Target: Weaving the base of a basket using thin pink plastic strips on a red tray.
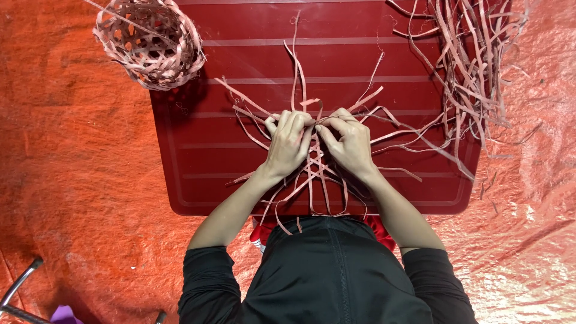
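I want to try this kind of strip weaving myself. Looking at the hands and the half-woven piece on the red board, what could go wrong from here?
1. Both the left hand and right hand pinch one crossing; letting go might loosen the open weave.
2. Long strip ends reach toward the loose strip pile and may tangle with it.
3. Strips overhang the board edge near the body and could snag on the black clothing.
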